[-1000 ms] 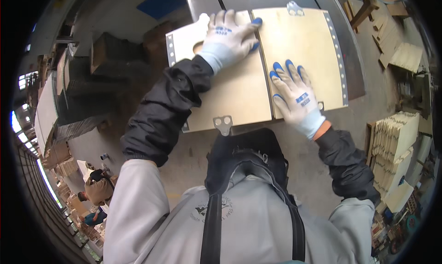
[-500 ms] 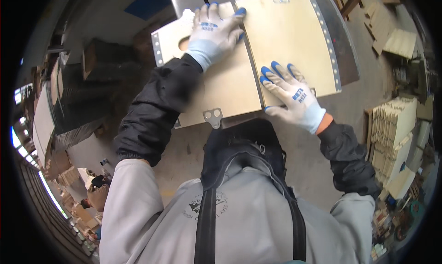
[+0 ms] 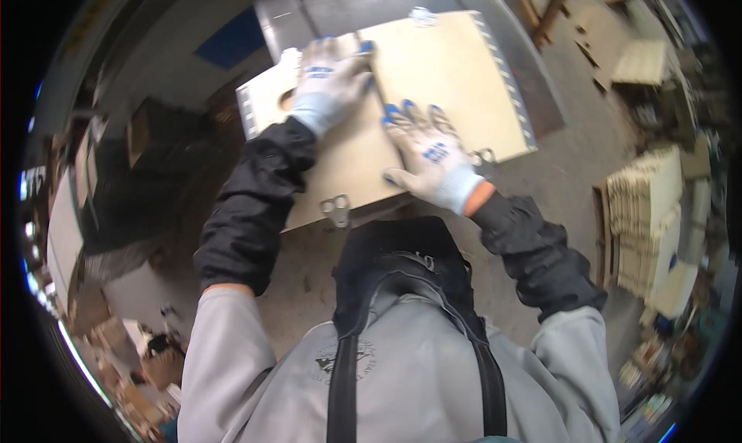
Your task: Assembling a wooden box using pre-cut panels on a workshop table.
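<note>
Two pale plywood panels lie side by side on a dark metal table [image 3: 533,95], a narrow dark seam between them. My left hand [image 3: 328,80], in a white glove with blue fingertips, rests flat on the left panel [image 3: 348,161], its thumb side at the seam. My right hand [image 3: 429,153], gloved alike, is spread over the near part of the right panel [image 3: 440,64], fingertips close to the seam. A perforated metal strip [image 3: 506,80] edges the right panel. Metal brackets stick out at the near edges: one bracket [image 3: 336,209] on the left panel, another bracket [image 3: 485,155] beside my right hand.
Stacked pale boards [image 3: 641,199] stand on the floor at the right, with loose wooden pieces [image 3: 638,63] farther back. Dark stacked sheets [image 3: 116,203] are at the left. A blue sheet [image 3: 230,41] lies at the far left.
My right hand has slid left across the right panel toward the seam, uncovering the bracket beside it. My left hand stays flat on the left panel. The whole view has shifted slightly.
</note>
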### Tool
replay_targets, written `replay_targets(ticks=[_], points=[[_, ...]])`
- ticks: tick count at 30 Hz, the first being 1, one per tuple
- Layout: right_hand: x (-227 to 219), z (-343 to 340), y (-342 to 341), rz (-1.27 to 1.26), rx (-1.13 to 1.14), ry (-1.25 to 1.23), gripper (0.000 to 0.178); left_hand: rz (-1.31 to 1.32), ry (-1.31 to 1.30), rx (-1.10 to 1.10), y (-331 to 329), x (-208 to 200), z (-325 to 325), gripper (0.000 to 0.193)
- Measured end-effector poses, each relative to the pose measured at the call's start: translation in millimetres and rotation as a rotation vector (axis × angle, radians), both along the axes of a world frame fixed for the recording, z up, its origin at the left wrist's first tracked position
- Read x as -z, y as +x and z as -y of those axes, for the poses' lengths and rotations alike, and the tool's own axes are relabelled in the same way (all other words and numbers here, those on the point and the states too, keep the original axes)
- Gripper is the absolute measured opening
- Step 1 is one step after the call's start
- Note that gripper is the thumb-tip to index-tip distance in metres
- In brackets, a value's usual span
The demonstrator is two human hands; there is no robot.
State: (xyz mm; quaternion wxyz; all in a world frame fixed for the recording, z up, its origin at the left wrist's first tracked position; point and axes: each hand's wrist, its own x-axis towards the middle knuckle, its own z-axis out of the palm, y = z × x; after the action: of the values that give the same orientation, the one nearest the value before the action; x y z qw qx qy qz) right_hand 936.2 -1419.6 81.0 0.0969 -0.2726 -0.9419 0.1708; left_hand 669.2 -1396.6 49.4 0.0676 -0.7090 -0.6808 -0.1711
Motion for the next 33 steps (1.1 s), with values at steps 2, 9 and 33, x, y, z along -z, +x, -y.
replay_targets(ticks=[2,9,33], points=[[5,0,-2,-0.025,0.002,-0.035,0.077,-0.038,-0.034,0.022,-8,-1,-2,0.042],[16,6,-1,-0.120,0.053,0.030,0.075,-0.114,-0.066,0.058,-16,-11,-7,0.048],[-54,-29,31,-0.582,-0.249,0.393,0.021,-0.112,-0.200,0.024,-4,-25,0,0.064]])
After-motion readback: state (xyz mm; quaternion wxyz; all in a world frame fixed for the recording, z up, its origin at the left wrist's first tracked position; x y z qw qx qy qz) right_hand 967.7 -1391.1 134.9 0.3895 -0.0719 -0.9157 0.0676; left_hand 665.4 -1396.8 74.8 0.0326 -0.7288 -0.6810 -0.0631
